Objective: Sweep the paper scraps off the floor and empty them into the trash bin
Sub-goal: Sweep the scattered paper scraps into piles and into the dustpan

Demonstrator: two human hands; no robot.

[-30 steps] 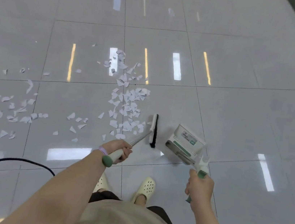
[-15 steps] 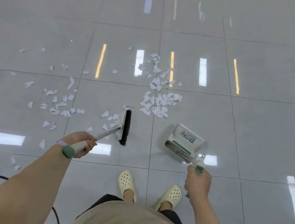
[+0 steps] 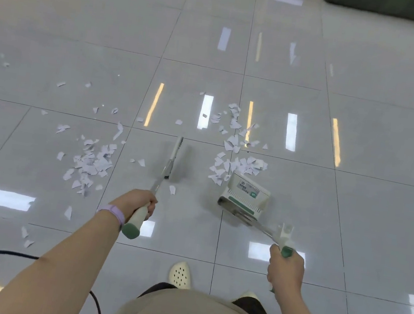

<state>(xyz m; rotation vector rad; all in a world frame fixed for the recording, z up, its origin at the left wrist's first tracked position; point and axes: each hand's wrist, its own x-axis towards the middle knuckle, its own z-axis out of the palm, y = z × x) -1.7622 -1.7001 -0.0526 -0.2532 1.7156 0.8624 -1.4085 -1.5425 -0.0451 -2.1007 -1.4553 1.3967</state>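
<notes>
White paper scraps lie on the glossy grey tile floor in two heaps: a left heap and a right heap. My left hand grips the white and green handle of a broom. Its head is blurred and sits between the heaps. My right hand holds the handle of a white and green dustpan, which rests on the floor with its mouth touching the right heap. No trash bin is in view.
A black cable curves across the floor at the lower left. Loose scraps are scattered to the left. Dark green furniture stands at the far top right. My feet in cream clogs are below the hands.
The broom head has swung from beside the dustpan leftward and now sits between the heaps, turned end-on. The dustpan has moved up against the right heap. The view has shifted left.
</notes>
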